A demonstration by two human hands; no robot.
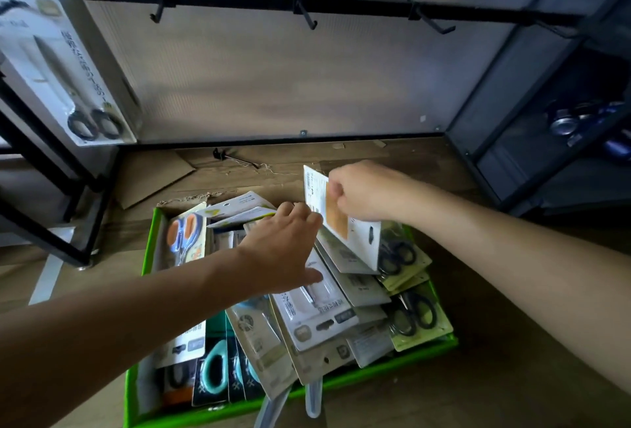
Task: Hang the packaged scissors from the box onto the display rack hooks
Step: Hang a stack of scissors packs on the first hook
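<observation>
A green box (147, 250) on the floor holds several packaged scissors. My right hand (365, 193) grips a white and orange scissors package (336, 222), lifted above the pile with its back side facing me. My left hand (285, 248) reaches into the box, fingers spread flat over other packages, touching the pile beside the lifted one. Above runs the black rack bar (239, 0) with three bare hooks (307, 16). One packaged pair of scissors (65, 69) hangs at the left end of the rack.
A loose black hook (235, 157) and a cardboard scrap (153, 176) lie on the wooden floor behind the box. A black frame leg (54, 239) stands at left. A dark shelf unit (546, 127) with blue items stands at right.
</observation>
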